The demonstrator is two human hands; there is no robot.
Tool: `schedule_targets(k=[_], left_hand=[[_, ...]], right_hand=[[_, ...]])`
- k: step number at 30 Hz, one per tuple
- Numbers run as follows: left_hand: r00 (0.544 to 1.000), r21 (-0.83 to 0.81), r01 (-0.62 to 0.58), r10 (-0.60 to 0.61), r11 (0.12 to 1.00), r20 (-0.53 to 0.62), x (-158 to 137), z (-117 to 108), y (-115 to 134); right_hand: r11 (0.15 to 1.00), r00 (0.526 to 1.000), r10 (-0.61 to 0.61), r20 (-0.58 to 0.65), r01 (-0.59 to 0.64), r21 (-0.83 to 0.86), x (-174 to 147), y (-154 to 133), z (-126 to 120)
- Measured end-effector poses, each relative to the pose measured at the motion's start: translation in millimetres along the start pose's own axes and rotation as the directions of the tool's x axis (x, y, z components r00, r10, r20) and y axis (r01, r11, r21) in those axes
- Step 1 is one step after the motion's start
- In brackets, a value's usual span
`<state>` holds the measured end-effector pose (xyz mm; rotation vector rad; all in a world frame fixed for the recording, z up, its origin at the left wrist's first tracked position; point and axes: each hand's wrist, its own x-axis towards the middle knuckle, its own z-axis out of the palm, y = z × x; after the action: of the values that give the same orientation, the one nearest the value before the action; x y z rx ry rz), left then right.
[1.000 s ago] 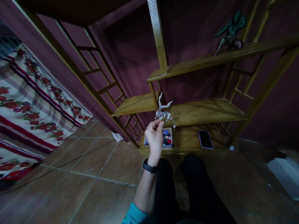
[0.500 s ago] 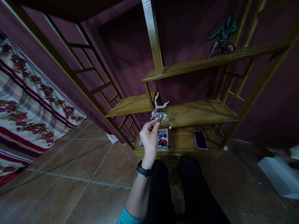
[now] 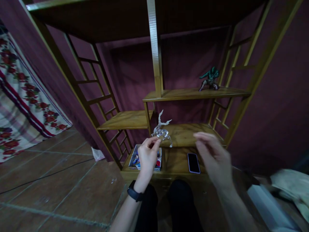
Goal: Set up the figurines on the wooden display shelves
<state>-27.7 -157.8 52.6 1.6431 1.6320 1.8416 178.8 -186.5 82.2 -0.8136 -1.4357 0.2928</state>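
Note:
My left hand [image 3: 147,154], with a dark band on the wrist, pinches a clear, glass-like deer figurine [image 3: 162,131] between thumb and fingers. The figurine is held in the air in front of the shelves, its antlers pointing up. To the right, my right hand [image 3: 213,158] is raised and blurred by motion. Its thumb and fingers look apart, and I see nothing between them. A gap separates that hand from the figurine. Below my left hand, partly hidden by it, a box [image 3: 132,161] of small colourful items sits on the bottom shelf.
A wooden shelf unit [image 3: 183,94] stands ahead, with a green and dark figurine [image 3: 210,79] on its right upper shelf. A phone [image 3: 193,163] lies on the bottom board. At the left a cable [image 3: 60,168] crosses the tiled floor; a pale box [image 3: 267,206] stands at the right.
My right hand has come into view from the right. My left hand still holds the deer figurine. The view has shifted, so the shelves and phone appear lower.

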Motion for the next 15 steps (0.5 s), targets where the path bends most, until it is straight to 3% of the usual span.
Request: schedule_targets(k=[4, 6, 10, 15], left_hand=[[0.994, 0.1, -0.108, 0.107, 0.989, 0.014, -3.1, 2.9, 13.7], [0.984, 0.176, -0.181, 0.178, 0.968, 0.03, -4.7, 3.6, 19.2], [0.941, 0.321, -0.332, 0.333, 0.887, 0.053, -7.9, 4.7, 26.3], [0.863, 0.474, -0.469, 0.501, 0.745, 0.067, -12.6, 6.7, 33.1]], right_hand=[[0.983, 0.968, 0.162, 0.192, -0.175, 0.056, -3.3, 30.0, 33.0], [0.974, 0.95, 0.182, 0.254, -0.209, 0.084, -3.5, 40.3, 45.4], [0.98, 0.951, 0.145, 0.274, -0.176, 0.093, 0.7, 45.8, 54.1], [0.935, 0.948, 0.205, 0.245, -0.264, 0.236, 4.2, 54.0, 65.1]])
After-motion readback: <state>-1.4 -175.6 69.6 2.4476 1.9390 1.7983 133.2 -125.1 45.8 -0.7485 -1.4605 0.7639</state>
